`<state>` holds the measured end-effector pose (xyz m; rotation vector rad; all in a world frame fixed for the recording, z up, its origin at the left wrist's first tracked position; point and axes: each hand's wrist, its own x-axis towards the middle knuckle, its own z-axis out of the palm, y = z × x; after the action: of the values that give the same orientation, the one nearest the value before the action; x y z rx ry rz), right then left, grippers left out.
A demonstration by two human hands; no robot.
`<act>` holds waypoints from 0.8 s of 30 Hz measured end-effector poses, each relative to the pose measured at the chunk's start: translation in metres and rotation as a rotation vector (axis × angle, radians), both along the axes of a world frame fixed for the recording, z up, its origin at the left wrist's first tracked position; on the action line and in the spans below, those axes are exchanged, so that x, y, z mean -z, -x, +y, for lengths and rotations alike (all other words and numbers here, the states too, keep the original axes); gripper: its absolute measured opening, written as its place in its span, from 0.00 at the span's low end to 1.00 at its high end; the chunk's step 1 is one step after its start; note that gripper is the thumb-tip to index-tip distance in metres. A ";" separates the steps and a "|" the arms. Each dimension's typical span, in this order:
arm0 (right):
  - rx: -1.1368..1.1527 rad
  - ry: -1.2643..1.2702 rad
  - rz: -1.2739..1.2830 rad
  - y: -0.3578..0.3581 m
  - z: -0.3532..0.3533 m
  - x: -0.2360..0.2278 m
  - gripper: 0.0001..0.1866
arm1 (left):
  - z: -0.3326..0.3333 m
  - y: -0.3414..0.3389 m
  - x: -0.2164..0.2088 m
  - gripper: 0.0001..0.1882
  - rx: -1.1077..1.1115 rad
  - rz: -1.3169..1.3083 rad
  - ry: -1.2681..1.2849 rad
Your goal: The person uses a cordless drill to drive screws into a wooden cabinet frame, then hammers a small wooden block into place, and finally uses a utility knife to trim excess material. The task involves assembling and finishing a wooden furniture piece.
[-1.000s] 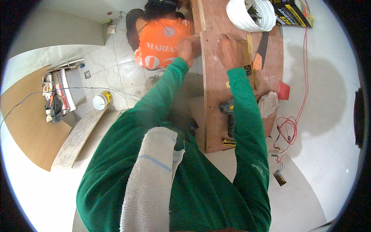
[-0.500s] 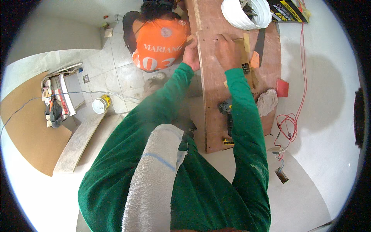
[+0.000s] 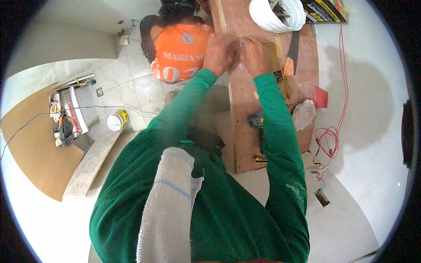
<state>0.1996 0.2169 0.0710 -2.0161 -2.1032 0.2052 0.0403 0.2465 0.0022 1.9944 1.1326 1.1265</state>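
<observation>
My left hand [image 3: 220,53] and my right hand [image 3: 256,57] meet over the left edge of a reddish-brown plywood surface [image 3: 245,98]. Fingers of both hands are curled into pinches, their tips almost touching. Whatever is between them is too small or hidden to make out. Just right of my right hand lie a tan strip [image 3: 278,47] and a handsaw with a dark blade [image 3: 295,48] and orange handle. A dark power tool [image 3: 255,119] rests beside my right forearm, partly covered by the sleeve.
A white bucket [image 3: 258,16] stands at the plywood's far end. A crumpled pale bag [image 3: 304,115] and a red piece [image 3: 320,97] sit along its right side. Close on the left crouches a person in an orange shirt [image 3: 182,46]. Red cable [image 3: 326,140] hangs by the right wall.
My left hand has moved up and right from below the plywood edge to meet my right hand, its fingers now curled. My right hand has shifted only slightly.
</observation>
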 end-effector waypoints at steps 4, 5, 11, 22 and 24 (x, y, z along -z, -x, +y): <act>0.074 0.039 0.060 0.006 0.000 -0.013 0.14 | 0.017 -0.007 -0.003 0.11 0.087 0.047 -0.008; 0.108 0.077 0.087 0.006 -0.001 -0.016 0.16 | 0.019 -0.007 -0.003 0.10 0.115 0.088 0.030; 0.007 0.085 -0.034 -0.007 0.000 -0.015 0.18 | 0.023 -0.008 0.002 0.10 0.185 0.121 0.008; 0.330 0.581 -0.089 -0.047 -0.138 -0.131 0.24 | 0.024 -0.004 0.020 0.10 0.162 -0.057 0.048; 0.349 0.960 -0.414 -0.044 -0.189 -0.145 0.43 | 0.023 -0.005 0.020 0.10 0.154 -0.122 0.091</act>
<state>0.2432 0.0280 0.2164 -3.1530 -1.9965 0.9574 0.0455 0.2695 -0.0183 1.8811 0.9353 1.0820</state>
